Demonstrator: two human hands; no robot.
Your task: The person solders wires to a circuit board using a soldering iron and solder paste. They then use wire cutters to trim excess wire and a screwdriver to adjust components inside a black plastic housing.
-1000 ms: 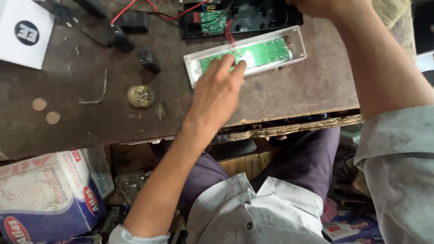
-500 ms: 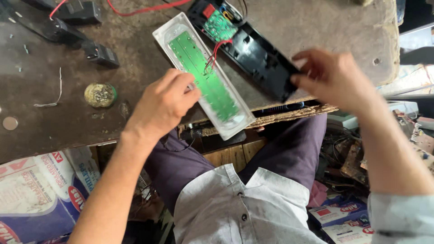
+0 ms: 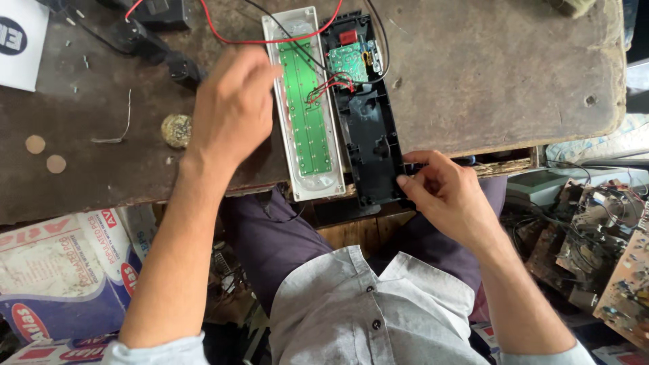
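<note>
1. Left hand (image 3: pixel 233 108), fingers loosely curled and holding nothing, rests against the white tray (image 3: pixel 304 108) on the bench (image 3: pixel 487 74).
2. The tray holds a green LED board (image 3: pixel 305 101): probably light, brittle; best gripped by its rims.
3. The black housing (image 3: pixel 370 128), carrying a small circuit board (image 3: pixel 350 62) and thin wires, overhangs the edge.
4. Right hand (image 3: pixel 446 196) pinches its near end.

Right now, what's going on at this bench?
A person sits at a worn brown workbench with an opened electrical device in front of them. The left hand rests against the white tray with the long green circuit board. The right hand grips the near end of the black casing, which lies beside the tray and holds a small green board. Red and black wires join the parts.
</note>
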